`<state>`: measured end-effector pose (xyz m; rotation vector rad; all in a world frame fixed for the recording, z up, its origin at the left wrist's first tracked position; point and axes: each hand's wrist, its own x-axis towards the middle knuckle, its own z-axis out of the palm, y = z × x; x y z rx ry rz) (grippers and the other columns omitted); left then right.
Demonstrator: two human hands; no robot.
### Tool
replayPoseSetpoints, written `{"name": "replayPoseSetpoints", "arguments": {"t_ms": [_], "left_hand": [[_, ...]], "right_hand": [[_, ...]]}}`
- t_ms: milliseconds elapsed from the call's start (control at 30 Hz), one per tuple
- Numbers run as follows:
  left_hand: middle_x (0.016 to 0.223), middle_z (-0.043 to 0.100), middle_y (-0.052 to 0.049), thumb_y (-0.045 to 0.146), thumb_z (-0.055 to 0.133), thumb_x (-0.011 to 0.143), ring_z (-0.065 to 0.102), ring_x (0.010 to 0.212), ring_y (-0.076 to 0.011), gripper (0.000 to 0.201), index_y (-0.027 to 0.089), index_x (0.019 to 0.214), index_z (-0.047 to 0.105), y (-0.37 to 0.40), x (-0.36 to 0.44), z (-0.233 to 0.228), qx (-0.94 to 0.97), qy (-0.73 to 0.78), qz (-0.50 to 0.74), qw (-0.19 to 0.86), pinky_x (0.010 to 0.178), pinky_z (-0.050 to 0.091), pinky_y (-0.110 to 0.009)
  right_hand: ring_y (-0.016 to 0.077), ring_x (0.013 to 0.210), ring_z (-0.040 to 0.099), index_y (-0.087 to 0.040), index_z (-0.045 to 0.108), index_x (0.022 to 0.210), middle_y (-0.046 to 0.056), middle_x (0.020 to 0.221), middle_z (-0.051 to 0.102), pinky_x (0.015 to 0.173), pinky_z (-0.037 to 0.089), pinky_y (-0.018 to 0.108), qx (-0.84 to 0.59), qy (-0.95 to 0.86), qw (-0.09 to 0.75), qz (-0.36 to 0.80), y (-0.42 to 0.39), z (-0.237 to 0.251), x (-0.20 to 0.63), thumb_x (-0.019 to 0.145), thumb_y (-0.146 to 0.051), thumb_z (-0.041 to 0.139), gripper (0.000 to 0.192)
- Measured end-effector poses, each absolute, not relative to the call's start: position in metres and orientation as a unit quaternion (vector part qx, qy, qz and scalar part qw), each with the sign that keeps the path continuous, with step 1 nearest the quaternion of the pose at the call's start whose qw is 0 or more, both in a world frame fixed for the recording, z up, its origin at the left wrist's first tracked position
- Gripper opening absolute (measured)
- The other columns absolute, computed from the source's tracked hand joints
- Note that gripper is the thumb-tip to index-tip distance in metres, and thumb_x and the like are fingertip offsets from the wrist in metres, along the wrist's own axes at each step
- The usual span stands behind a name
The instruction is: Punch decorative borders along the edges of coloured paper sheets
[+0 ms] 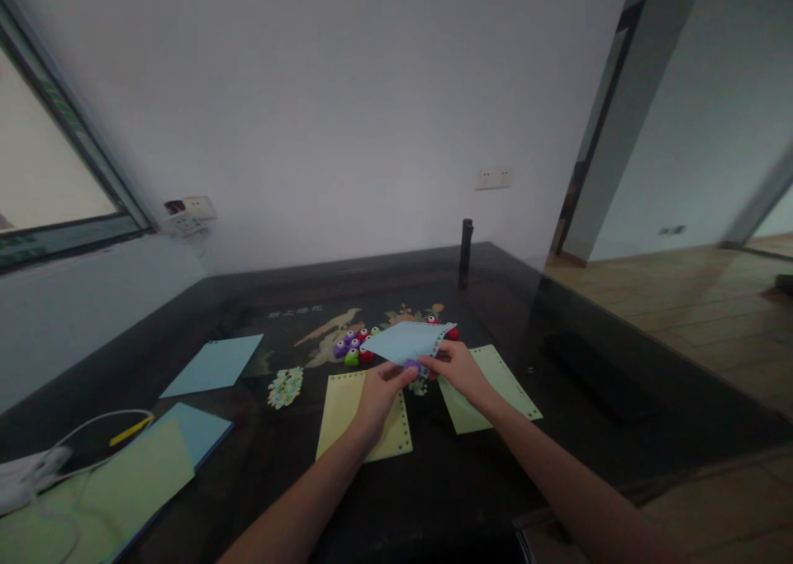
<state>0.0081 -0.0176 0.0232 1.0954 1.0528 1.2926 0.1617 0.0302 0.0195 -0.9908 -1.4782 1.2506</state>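
Observation:
A light blue sheet of paper [405,341] with small holes along its edges is held tilted above the table. My right hand [455,367] pinches the sheet's near right edge. Closed around a small purple paper punch [412,366] at the near corner of the sheet is my left hand [379,395]. Below my left hand lies a yellow sheet [338,415] with holes along its edges. A pale green sheet [508,391], also holed, lies under my right wrist. Several purple, red and green punches [353,345] cluster behind the blue sheet, which partly hides the group.
Left of the yellow sheet is a heap of small paper cutouts [286,388]. Another blue sheet [216,364] and a stack of green and blue paper [136,473] lie at left, with a white cable and a yellow item [130,430]. A black cylinder [465,254] stands at the back.

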Motion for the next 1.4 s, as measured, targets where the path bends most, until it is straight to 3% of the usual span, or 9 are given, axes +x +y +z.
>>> {"name": "replayPoseSetpoints", "arguments": {"t_ms": [333,700,1400], "left_hand": [[0.088,0.073,-0.011,0.033,0.075,0.066,0.064,0.088,-0.0247,0.034,0.011,0.091,0.073,-0.015,0.006,0.016,0.48,0.424,0.543,0.543,0.088,0.044,-0.035],[0.088,0.073,-0.01,0.035,0.073,0.068,0.064,0.086,-0.0229,0.032,0.011,0.089,0.073,-0.014,0.008,0.014,0.482,0.415,0.547,0.544,0.084,0.044,-0.032],[0.087,0.073,-0.009,0.035,0.074,0.067,0.064,0.086,-0.0232,0.032,0.011,0.089,0.072,-0.013,0.008,0.011,0.495,0.414,0.529,0.551,0.085,0.044,-0.034]], "right_hand": [[0.0148,0.053,0.058,-0.012,0.065,0.072,0.003,0.061,0.064,0.052,0.05,0.028,-0.392,-0.601,0.464,0.519,0.032,0.014,0.162,0.058,-0.047,0.076,0.04],[0.0157,0.054,0.058,-0.013,0.066,0.071,0.003,0.061,0.064,0.052,0.049,0.029,-0.399,-0.594,0.464,0.522,0.032,0.014,0.164,0.056,-0.048,0.077,0.039],[0.0137,0.058,0.06,-0.013,0.069,0.086,0.005,0.073,0.069,0.051,0.046,0.024,-0.406,-0.502,0.474,0.598,0.03,0.018,0.166,0.054,-0.041,0.08,0.044]]}}
